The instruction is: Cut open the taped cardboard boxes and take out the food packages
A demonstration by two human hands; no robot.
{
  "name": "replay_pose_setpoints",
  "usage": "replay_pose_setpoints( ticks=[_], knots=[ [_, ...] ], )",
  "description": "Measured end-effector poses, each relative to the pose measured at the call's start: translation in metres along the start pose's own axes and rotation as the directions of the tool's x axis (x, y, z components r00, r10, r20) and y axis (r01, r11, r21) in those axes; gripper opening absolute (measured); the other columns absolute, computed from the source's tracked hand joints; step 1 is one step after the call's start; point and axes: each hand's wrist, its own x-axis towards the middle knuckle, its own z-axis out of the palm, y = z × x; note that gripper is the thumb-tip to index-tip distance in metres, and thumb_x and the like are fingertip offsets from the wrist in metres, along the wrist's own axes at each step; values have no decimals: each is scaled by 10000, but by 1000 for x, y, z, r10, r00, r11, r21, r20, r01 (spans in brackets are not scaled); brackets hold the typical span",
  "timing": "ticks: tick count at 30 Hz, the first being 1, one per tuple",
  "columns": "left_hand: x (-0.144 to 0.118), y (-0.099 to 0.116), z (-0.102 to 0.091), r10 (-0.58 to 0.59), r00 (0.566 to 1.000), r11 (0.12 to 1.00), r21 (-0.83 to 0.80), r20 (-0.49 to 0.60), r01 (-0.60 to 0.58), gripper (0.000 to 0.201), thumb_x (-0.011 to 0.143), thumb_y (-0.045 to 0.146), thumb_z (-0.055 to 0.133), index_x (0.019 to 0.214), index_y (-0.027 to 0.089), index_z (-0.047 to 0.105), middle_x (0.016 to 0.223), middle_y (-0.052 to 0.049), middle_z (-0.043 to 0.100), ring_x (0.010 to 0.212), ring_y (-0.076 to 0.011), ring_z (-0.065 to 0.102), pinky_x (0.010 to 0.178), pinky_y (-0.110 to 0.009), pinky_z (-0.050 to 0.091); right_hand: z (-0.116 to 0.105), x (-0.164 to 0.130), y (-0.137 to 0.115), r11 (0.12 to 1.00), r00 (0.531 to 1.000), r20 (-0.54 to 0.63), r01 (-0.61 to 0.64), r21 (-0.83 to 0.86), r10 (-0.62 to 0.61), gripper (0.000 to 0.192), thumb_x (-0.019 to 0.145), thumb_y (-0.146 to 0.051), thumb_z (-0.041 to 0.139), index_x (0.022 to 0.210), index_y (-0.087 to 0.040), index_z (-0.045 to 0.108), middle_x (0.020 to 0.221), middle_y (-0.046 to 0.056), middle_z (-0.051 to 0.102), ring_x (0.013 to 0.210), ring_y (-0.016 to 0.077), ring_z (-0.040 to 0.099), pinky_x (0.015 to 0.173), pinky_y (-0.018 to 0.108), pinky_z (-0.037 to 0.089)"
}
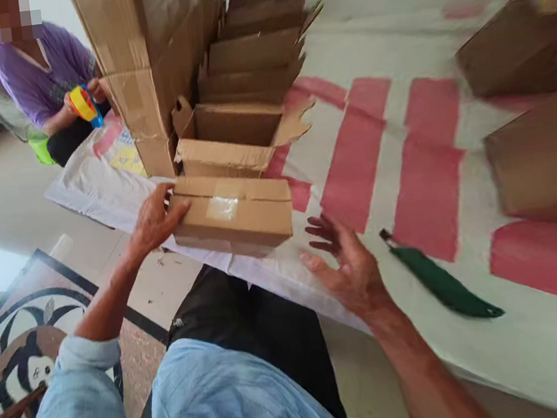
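Left hand (155, 220) clasping the taped box (238, 207) at one end, right hand (348, 265) spread wide off the other, green object (440, 279) just beside it.

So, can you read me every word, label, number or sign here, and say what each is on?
None can be read.
Trousers: one pale mark, too small to read.
Yellow patch: faint marks, too blurred to tell if they're writing.
Box at the left hand: no lettering visible.
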Motion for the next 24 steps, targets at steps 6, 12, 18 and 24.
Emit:
replay_pose_setpoints(
  ticks=[6, 12, 18, 24],
  knots=[
    [-31, 12, 18, 2, 997, 959, -284, 82, 22, 561, 918, 488, 706, 1368, 159, 644, 1146, -118, 718, 878, -205, 689, 686, -293, 529, 7, 5, -17, 998, 999, 19, 46, 31, -46, 809, 944, -512, 740, 1641, -282, 399, 1570, 151, 579, 1352, 318, 627, 1121, 515, 546],
    [-31, 12, 22, -5, 996, 865, -500, 92, 51, 485, 903, 455, 716, 1320, 209, 702, 1077, -66, 736, 824, -168, 699, 706, -280, 538, -1, -1, -24, 999, 999, -12, 30, 36, -30, 713, 974, -470, 698, 1614, -292, 440, 1561, 130, 595, 1337, 309, 632, 1108, 498, 554],
    [-20, 9, 23, -50, 997, 793, -604, 67, 80, 454, 778, 382, 837, 1187, 206, 749, 977, -25, 721, 747, -136, 668, 666, -250, 518, 4, 2, -24, 997, 997, -28, 73, 31, -72, 716, 988, -461, 652, 1637, -291, 403, 1541, 137, 599, 1297, 310, 646, 1076, 503, 571],
    [-18, 18, 20, -98, 995, 764, -639, 26, 92, 401, 706, 400, 901, 1025, 189, 782, 949, -21, 727, 757, -146, 692, 692, -250, 536, 10, 4, -25, 993, 993, -42, 114, 13, -114, 764, 966, -386, 658, 1664, -304, 360, 1577, 129, 561, 1356, 320, 595, 1087, 509, 556]
  ],
)
